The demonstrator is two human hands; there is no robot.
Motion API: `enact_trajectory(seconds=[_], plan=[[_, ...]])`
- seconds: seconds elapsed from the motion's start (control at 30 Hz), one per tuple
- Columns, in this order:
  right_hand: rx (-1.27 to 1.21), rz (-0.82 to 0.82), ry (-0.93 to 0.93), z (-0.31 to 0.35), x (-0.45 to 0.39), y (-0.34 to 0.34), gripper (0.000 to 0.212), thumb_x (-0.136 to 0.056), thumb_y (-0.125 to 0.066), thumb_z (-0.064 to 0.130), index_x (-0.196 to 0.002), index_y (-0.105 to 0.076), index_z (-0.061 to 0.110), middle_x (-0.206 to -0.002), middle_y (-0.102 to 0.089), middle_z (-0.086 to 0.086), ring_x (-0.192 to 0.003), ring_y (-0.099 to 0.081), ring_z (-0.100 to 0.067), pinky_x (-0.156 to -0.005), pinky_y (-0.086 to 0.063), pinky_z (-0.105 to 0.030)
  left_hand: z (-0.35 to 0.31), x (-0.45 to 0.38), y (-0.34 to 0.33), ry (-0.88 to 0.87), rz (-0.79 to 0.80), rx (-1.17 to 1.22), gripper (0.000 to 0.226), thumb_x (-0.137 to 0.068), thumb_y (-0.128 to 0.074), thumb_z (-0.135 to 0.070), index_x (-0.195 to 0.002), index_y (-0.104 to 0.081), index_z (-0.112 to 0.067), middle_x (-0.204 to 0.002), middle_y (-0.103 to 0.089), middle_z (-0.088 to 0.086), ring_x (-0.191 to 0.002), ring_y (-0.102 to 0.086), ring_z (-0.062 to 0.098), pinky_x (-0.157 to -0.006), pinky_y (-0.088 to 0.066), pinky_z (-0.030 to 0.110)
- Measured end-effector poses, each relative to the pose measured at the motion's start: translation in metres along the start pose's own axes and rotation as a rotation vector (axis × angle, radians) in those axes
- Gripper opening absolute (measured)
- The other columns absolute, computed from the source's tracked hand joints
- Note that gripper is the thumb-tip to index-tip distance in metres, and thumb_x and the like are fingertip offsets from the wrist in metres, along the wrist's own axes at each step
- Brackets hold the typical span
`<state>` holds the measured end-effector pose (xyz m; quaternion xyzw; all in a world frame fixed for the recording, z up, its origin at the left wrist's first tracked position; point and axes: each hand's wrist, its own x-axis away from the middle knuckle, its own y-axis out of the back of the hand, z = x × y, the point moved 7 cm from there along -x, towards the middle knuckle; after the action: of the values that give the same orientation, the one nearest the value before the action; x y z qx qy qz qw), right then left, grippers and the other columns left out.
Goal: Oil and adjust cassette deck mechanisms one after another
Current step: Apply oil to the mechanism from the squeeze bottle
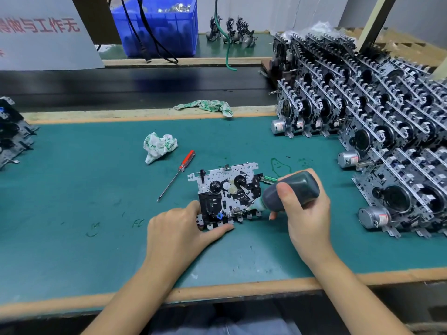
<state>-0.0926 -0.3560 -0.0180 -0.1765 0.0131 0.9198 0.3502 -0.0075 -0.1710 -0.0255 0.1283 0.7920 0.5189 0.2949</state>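
- Cassette deck mechanism lies flat on the counter, gear side up, long axis running left to right, just ahead of both hands
- Right hand grips a dark oil bottle, fingers curled round the body with the thumb across the near side; the bottle is tilted so its pale green nozzle points down and left onto the mechanism's near right part
- Nozzle tip sits at or touching the metalwork near the front edge; actual contact too fine to tell
- Left hand rests at the mechanism's near left corner, fingers mostly straight and slightly spread, thumb lying along the front edge, bracing the mechanism rather than holding it
- Judgement: oiling of this unit is in hand; the right hand is the nearer to the oiling point, and the next point likely lies up and left of the nozzle, toward the gears
- Red-handled screwdriver lies just left of the mechanism, tip toward the person, nearer the left hand
- Crumpled rag beyond the screwdriver; second rag at the far edge
- Surface: green mat with scribbles, wooden trim
- Stacked mechanisms crowd the right side; a few more at far left; blue crate at the back
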Motion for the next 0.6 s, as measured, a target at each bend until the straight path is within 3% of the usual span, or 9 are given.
enact_trajectory(seconds=[0.13, 0.6], plan=[[0.016, -0.008, 0.004, 0.0002, -0.0009, 0.0009, 0.028, -0.076, -0.065, 0.041, -0.079, -0.052, 0.016, -0.067, -0.061, 0.005, -0.051, -0.06, -0.017, -0.042, -0.049, -0.031, -0.0002, 0.0001, 0.0005, 0.01, -0.006, 0.005, 0.059, -0.062, -0.047, -0.075, -0.056, -0.061, -0.018, -0.035, -0.047, 0.002, -0.035, -0.052, 0.026, -0.038, -0.027, 0.023], [-0.055, -0.045, 0.007, 0.0093, 0.0011, 0.0033, 0.023, -0.075, -0.064, 0.037, -0.078, -0.053, 0.018, -0.066, -0.059, 0.008, -0.058, -0.06, -0.012, -0.04, -0.048, -0.025, -0.0003, 0.0002, 0.0006, 0.004, -0.017, -0.003, 0.06, -0.062, -0.047, -0.075, -0.056, -0.062, -0.017, -0.035, -0.046, 0.001, -0.035, -0.051, 0.026, -0.036, -0.03, 0.024]])
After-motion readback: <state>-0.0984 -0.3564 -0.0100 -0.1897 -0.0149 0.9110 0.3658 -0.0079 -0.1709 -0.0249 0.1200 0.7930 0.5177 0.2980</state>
